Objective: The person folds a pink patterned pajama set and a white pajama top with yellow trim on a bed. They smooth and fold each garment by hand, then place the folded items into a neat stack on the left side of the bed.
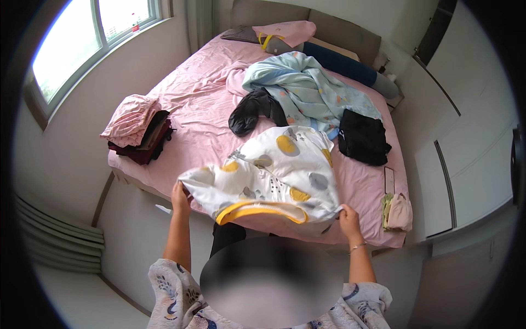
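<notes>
I see my left hand point(179, 196) and right hand point(348, 215) each gripping the white spotted shirt point(268, 175) over the bed's point(186, 104) near edge.

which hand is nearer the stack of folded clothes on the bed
Left. The left hand grips the white spotted shirt at its left edge, just below and right of the stack. The right hand holds the shirt's other edge, across the bed.

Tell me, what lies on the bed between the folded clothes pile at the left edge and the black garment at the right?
In the head view, a dark grey garment lies between the pile and the black garment.
</notes>
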`<act>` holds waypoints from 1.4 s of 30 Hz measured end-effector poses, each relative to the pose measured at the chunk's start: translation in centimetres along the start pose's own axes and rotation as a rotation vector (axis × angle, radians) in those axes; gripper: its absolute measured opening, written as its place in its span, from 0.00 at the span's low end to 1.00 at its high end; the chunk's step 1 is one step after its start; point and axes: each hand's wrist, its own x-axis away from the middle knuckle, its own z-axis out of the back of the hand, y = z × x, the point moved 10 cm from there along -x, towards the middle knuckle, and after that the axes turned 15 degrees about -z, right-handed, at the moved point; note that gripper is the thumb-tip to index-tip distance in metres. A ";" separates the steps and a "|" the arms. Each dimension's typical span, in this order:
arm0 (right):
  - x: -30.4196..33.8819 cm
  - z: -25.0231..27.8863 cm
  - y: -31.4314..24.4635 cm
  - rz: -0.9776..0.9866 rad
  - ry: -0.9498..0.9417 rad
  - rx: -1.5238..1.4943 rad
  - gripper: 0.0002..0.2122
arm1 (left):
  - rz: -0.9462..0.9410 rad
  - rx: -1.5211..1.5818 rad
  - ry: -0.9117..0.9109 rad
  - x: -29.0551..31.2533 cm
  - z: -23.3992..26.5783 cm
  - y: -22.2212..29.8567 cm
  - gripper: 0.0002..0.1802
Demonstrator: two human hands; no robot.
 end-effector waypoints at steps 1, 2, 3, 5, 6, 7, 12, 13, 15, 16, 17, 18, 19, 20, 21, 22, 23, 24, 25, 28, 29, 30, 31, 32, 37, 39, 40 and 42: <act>0.6 -2.4 0.9 -0.124 -0.126 0.066 0.08 | 0.076 -0.063 0.050 0.5 2.8 -1.7 0.13; 1.2 -3.8 2.6 -0.184 -0.189 0.058 0.09 | 0.166 -0.110 0.091 0.8 4.9 -4.1 0.13; 1.9 -4.5 3.5 -0.234 -0.199 -0.020 0.09 | 0.195 -0.066 0.093 1.0 5.3 -5.5 0.13; 2.8 -4.6 3.6 -0.213 -0.127 -0.184 0.11 | 0.245 0.013 0.101 1.5 6.2 -7.2 0.13; 3.1 -4.3 3.9 -0.238 -0.092 -0.181 0.11 | 0.221 0.020 0.084 1.6 6.3 -7.2 0.12; 3.3 -3.7 4.2 -0.263 -0.059 -0.177 0.12 | 0.196 0.027 0.068 1.6 6.3 -7.3 0.12; 6.8 -2.1 10.6 -0.389 0.356 -0.313 0.11 | 0.092 -0.216 0.156 3.8 8.1 -6.9 0.12; 7.3 -4.4 13.3 -0.627 0.199 -0.439 0.11 | 0.075 -0.194 0.215 4.9 8.1 -6.9 0.14; 10.9 -9.2 13.4 -1.098 -0.141 -0.670 0.12 | 0.132 -0.265 0.203 7.1 7.3 -7.2 0.18; 11.0 -10.1 13.1 -1.103 -0.162 -0.729 0.12 | 0.162 -0.300 0.195 8.0 6.9 -7.5 0.20; 10.9 -11.2 12.7 -1.107 -0.189 -0.787 0.13 | 0.199 -0.335 0.154 8.5 6.7 -8.4 0.22; 10.6 -12.1 12.5 -1.110 -0.215 -0.845 0.13 | 0.236 -0.368 0.112 9.0 6.3 -9.5 0.24; 9.9 -12.3 12.6 -1.118 -0.166 -0.907 0.13 | 0.213 -0.427 0.068 9.1 5.9 -10.0 0.22; 9.1 -12.3 12.5 -1.075 -0.219 -0.801 0.13 | 0.202 -0.428 0.036 9.1 5.6 -10.5 0.18; 8.0 -11.9 12.6 -1.028 -0.269 -0.697 0.12 | 0.239 -0.403 0.030 9.1 5.5 -11.0 0.15; 7.0 -11.4 12.7 -0.978 -0.316 -0.593 0.12 | 0.277 -0.378 0.024 9.0 5.3 -11.4 0.13; 5.1 -9.3 10.9 -0.802 -0.267 -0.566 0.11 | 0.259 -0.353 0.006 8.6 5.2 -11.0 0.11; 3.7 -6.3 8.2 -0.626 -0.217 -0.535 0.12 | 0.242 -0.326 -0.011 8.0 5.1 -10.5 0.09; 2.6 -2.0 5.5 -0.474 -0.030 -0.485 0.13 | 0.222 -0.304 -0.026 7.5 5.0 -9.8 0.08; 3.7 10.3 -1.2 -0.098 0.565 -0.222 0.15 | 0.122 -0.274 -0.035 6.8 4.7 -7.6 0.06; 3.8 11.2 -0.4 -0.105 0.589 -0.181 0.15 | 0.148 -0.240 -0.070 6.9 4.2 -7.9 0.05; 3.8 11.5 0.7 -0.111 0.610 -0.143 0.14 | 0.158 -0.232 -0.087 7.4 3.6 -8.1 0.05; 3.9 11.5 2.0 -0.117 0.630 -0.105 0.13 | 0.168 -0.225 -0.104 8.0 2.8 -8.1 0.05; 3.8 10.4 4.5 -0.223 0.555 -0.014 0.12 | 0.180 -0.218 -0.119 8.7 2.3 -8.2 0.04; 7.6 4.4 14.5 -0.565 0.450 -0.245 0.06 | 0.224 -0.103 -0.123 10.2 2.3 -9.3 0.07; 8.8 1.8 11.7 -0.488 0.381 -0.282 0.05 | 0.220 -0.116 -0.087 10.3 2.4 -8.9 0.05; 8.8 -0.4 11.4 -0.361 0.332 -0.238 0.05 | 0.218 -0.120 -0.073 10.3 2.2 -8.8 0.04; 8.5 -4.0 4.5 -0.265 0.107 -0.138 0.04 | 0.224 -0.119 -0.057 10.2 3.1 -8.7 0.04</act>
